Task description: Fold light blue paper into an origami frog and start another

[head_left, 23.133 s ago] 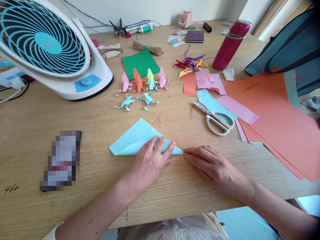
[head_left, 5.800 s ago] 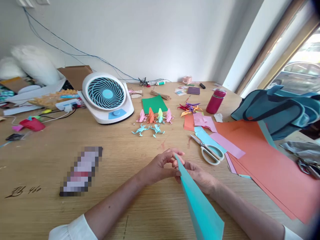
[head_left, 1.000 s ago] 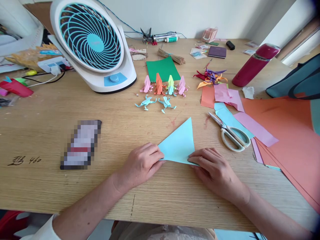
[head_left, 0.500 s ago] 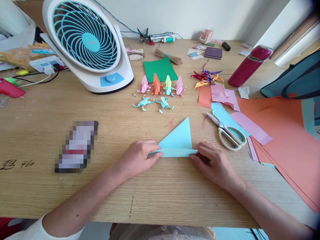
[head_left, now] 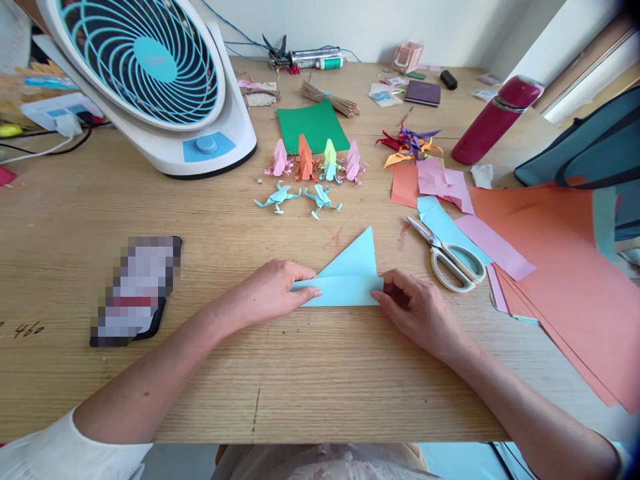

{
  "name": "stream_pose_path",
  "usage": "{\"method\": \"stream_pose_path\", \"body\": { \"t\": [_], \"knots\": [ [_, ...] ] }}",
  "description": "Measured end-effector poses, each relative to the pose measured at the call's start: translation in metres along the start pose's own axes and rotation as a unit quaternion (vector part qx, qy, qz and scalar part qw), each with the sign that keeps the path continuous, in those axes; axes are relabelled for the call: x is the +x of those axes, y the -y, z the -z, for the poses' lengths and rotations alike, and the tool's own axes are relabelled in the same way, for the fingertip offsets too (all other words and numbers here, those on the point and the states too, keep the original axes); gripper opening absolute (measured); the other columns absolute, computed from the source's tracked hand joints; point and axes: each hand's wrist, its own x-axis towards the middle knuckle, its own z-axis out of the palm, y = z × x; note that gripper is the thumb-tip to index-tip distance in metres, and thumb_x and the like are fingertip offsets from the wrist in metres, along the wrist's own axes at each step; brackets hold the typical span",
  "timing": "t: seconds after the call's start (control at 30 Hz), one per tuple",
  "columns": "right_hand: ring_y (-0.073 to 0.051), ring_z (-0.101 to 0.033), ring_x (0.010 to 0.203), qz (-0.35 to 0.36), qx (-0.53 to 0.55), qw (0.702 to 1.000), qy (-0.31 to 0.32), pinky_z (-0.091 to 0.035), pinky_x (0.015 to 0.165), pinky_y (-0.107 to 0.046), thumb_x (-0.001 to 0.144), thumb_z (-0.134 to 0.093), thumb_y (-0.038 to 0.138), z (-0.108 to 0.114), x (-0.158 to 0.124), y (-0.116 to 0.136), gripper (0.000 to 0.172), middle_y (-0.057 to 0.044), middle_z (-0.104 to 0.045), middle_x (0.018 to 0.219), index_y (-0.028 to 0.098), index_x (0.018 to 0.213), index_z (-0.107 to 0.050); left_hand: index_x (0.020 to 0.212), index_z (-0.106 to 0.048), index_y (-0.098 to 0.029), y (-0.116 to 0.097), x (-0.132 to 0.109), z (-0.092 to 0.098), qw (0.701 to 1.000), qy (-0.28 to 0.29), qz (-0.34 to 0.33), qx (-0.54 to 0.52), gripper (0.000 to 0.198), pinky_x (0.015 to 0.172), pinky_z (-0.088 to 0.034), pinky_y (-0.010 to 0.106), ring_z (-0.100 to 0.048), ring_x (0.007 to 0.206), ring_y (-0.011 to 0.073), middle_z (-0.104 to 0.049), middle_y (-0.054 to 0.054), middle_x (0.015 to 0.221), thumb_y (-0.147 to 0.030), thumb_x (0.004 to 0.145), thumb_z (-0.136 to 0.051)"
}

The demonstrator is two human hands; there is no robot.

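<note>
A light blue sheet of paper [head_left: 345,291] lies on the wooden table in front of me, its near part folded up as a flat band. Beyond the band a triangular part points away from me. My left hand [head_left: 283,287] pinches the band's left end between thumb and fingers. At the other end, my right hand [head_left: 413,303] grips the band's right corner the same way. Past the paper stand two blue folded paper frogs [head_left: 323,199], with several pink, orange and green ones [head_left: 305,160] in a row behind them. Scissors [head_left: 450,257] lie to the right.
A phone with a blurred screen [head_left: 137,290] lies left of my arm. Behind it stands a white fan [head_left: 215,127]. Paper strips [head_left: 495,247] and large orange sheets [head_left: 565,267] cover the right side. A red flask [head_left: 495,123] and a green sheet [head_left: 313,127] are farther back.
The blue paper's near edge has been turned up farther, so the band now looks wider and lies flatter. Both hands still hold its ends. The whole view has shifted slightly.
</note>
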Motion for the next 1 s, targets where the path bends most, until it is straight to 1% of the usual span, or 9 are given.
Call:
{"method": "stream_pose_path", "body": {
  "t": [0.17, 0.3, 0.37, 0.43, 0.53, 0.63, 0.77, 0.87, 1.0],
  "knots": [
    [-0.012, -0.049, 0.059, -0.035, 0.033, 0.999, 0.017, -0.036, 0.054, -0.025, 0.093, -0.055, 0.033, 0.003, 0.004, 0.004, 0.014, 0.002, -0.055, 0.067, 0.021, 0.087, -0.055, 0.062, -0.047, -0.018, -0.002, 0.002, -0.003, 0.999, -0.020, 0.021, 0.028, 0.030, 0.056, -0.023, 0.025, -0.039, 0.056, 0.0102, -0.044, -0.005, 0.057, -0.036, 0.086, -0.051],
    [-0.011, -0.049, 0.056, -0.046, 0.027, 0.998, 0.027, -0.036, 0.053, -0.024, 0.091, -0.057, 0.030, 0.005, 0.009, 0.007, 0.010, 0.003, -0.058, 0.068, 0.020, 0.091, -0.057, 0.062, -0.048, -0.018, -0.001, 0.004, -0.002, 0.998, -0.029, 0.021, 0.046, 0.027, 0.056, -0.024, 0.025, -0.038, 0.055, 0.0101, -0.044, -0.005, 0.057, -0.033, 0.085, -0.051],
    [-0.012, -0.050, 0.056, -0.051, 0.011, 0.998, 0.031, -0.037, 0.053, -0.024, 0.089, -0.057, 0.028, 0.005, 0.013, 0.007, 0.010, 0.003, -0.060, 0.068, 0.020, 0.094, -0.059, 0.066, -0.052, -0.018, -0.002, 0.007, 0.002, 0.999, -0.007, 0.014, 0.041, 0.024, 0.057, -0.025, 0.024, -0.044, 0.058, 0.0107, -0.051, -0.004, 0.060, -0.034, 0.085, -0.052],
    [-0.012, -0.052, 0.057, -0.054, -0.001, 0.998, 0.041, -0.037, 0.053, -0.024, 0.088, -0.058, 0.028, 0.005, 0.017, 0.006, 0.012, 0.002, -0.062, 0.068, 0.019, 0.096, -0.061, 0.072, -0.058, -0.019, -0.006, 0.010, 0.009, 0.999, 0.036, 0.009, 0.030, 0.024, 0.056, -0.027, 0.024, -0.050, 0.060, 0.0115, -0.058, -0.004, 0.065, -0.039, 0.084, -0.054],
    [-0.013, -0.054, 0.058, -0.061, -0.002, 0.996, 0.058, -0.038, 0.054, -0.024, 0.087, -0.060, 0.030, 0.005, 0.021, 0.004, 0.019, 0.002, -0.063, 0.069, 0.020, 0.103, -0.062, 0.074, -0.062, -0.020, -0.016, 0.018, 0.018, 0.996, 0.072, 0.017, 0.051, 0.028, 0.055, -0.026, 0.026, -0.049, 0.056, 0.0121, -0.060, -0.003, 0.064, -0.046, 0.082, -0.059],
    [-0.013, -0.054, 0.058, -0.060, -0.003, 0.996, 0.060, -0.038, 0.055, -0.024, 0.087, -0.060, 0.030, 0.005, 0.022, 0.004, 0.023, 0.003, -0.062, 0.068, 0.020, 0.107, -0.062, 0.066, -0.057, -0.019, -0.023, 0.028, 0.018, 0.995, 0.058, -0.015, 0.080, 0.032, 0.054, -0.025, 0.026, -0.045, 0.054, 0.0117, -0.057, -0.003, 0.060, -0.047, 0.081, -0.061],
    [-0.012, -0.054, 0.058, -0.057, -0.005, 0.998, 0.041, -0.038, 0.055, -0.024, 0.088, -0.059, 0.029, 0.007, 0.022, 0.004, 0.026, 0.002, -0.063, 0.069, 0.020, 0.112, -0.062, 0.064, -0.052, -0.018, -0.017, 0.039, 0.011, 0.995, 0.047, -0.055, 0.071, 0.032, 0.055, -0.024, 0.026, -0.045, 0.056, 0.0115, -0.053, -0.004, 0.059, -0.042, 0.083, -0.060],
    [-0.012, -0.054, 0.060, -0.052, 0.008, 0.998, 0.036, -0.038, 0.055, -0.024, 0.089, -0.058, 0.028, 0.009, 0.022, 0.001, 0.028, 0.002, -0.063, 0.073, 0.021, 0.116, -0.059, 0.066, -0.053, -0.018, -0.010, 0.044, 0.008, 0.996, 0.040, -0.058, 0.058, 0.028, 0.056, -0.024, 0.026, -0.045, 0.057, 0.0110, -0.053, -0.005, 0.060, -0.039, 0.083, -0.059],
    [-0.012, -0.053, 0.060, -0.045, 0.058, 0.996, 0.050, -0.041, 0.055, -0.023, 0.089, -0.057, 0.026, 0.011, 0.020, -0.006, 0.031, 0.002, -0.062, 0.075, 0.022, 0.119, -0.054, 0.070, -0.058, -0.018, -0.008, 0.047, 0.008, 0.996, 0.037, -0.066, 0.052, 0.024, 0.056, -0.025, 0.025, -0.046, 0.058, 0.0103, -0.055, -0.005, 0.062, -0.038, 0.084, -0.060]
  ]
}}
